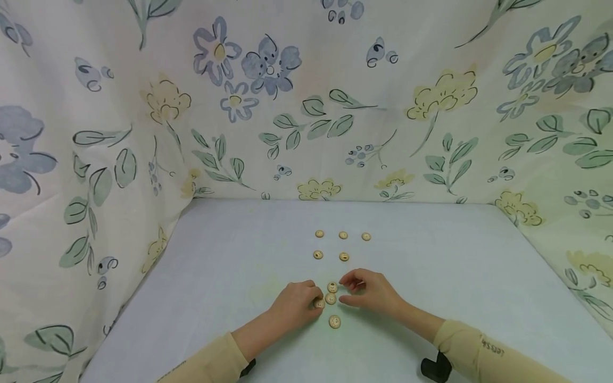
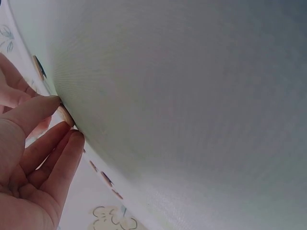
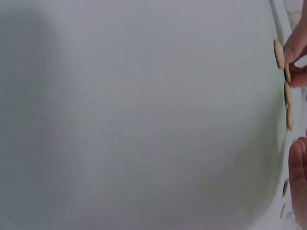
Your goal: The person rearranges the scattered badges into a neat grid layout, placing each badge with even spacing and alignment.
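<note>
My left hand (image 1: pixel 296 304) pinches a small round wooden disc (image 1: pixel 319 304) between thumb and fingers, low at the table. In the left wrist view that disc (image 2: pixel 66 116) shows edge-on between the fingertips. Just right of it, two more discs lie close together, an upper disc (image 1: pixel 332 287) and a lower disc (image 1: pixel 330 299), both with dark markings. My right hand (image 1: pixel 375 291) is beside this pair, thumb and fingers spread apart with nothing between them. Nearer to me lies another disc (image 1: pixel 334 322) on its own.
Farther back on the white table (image 1: pixel 239 239), several like discs lie in two rows: a back row with a middle disc (image 1: pixel 343 235), and a nearer row with a left disc (image 1: pixel 318 255). A floral cloth (image 1: pixel 364 154) hangs behind and at both sides.
</note>
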Tool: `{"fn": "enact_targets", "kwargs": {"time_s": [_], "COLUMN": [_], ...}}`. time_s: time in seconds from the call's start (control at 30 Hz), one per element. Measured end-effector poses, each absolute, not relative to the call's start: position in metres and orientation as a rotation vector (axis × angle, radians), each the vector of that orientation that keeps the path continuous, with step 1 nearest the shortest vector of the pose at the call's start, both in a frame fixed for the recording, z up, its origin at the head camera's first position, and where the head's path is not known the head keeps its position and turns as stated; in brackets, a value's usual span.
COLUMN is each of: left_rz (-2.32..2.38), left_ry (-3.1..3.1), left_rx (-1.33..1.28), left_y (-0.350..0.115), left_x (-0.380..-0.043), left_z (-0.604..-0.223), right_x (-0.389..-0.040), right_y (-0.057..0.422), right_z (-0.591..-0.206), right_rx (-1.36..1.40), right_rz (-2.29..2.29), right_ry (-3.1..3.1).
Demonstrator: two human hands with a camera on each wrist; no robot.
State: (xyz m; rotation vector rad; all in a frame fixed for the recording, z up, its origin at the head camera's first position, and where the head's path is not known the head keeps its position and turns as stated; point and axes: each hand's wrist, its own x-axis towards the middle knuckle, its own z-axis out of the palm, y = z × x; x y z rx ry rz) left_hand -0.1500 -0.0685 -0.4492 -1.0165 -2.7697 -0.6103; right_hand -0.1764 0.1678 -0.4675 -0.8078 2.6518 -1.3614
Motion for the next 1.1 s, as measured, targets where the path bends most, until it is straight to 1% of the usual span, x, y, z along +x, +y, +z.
{"fn": "enact_targets", "kwargs": {"time_s": [0.27, 0.57, 1.1], "left_rz": [-0.638, -0.648, -0.613], "left_ry": [-2.781, -2.782, -2.815], "left_rx": [-1.013, -1.011, -1.001], "left_y": [-0.068, -0.069, -0.068], "left_x": [-0.15, -0.15, -0.149], "left_z": [-0.447, -0.448, -0.446], "right_x": [-0.16, -0.147, -0.143], "right_y": [0.161, 0.155, 0.153], "right_z": [-0.468, -0.47, -0.474], "right_rx": [-0.95, -0.926, -1.169], "right_rz": [-1.349, -1.287, -1.22], "right_ry": [2.581, 2.617, 2.605]}}
